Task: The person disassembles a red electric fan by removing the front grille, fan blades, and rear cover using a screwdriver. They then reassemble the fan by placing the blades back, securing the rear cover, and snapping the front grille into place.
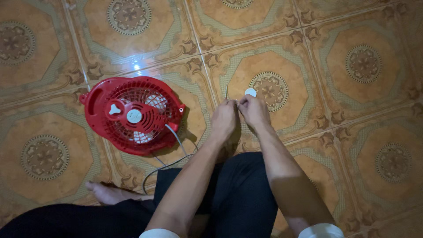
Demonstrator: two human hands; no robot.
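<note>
Left hand [223,120] pinching thin metal tool [226,91], tip poking up. Right hand [253,110] holding small white round cap [250,92] at fingertips, hands touching over tiled floor [352,132]. Red fan [132,114] face-down just left, grey cord [169,161] trailing toward legs. Plenty open tile on right.

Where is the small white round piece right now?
In the head view, the small white round piece is just above the right hand, at its fingertips, right of the thin metal tool and the red fan.
</note>
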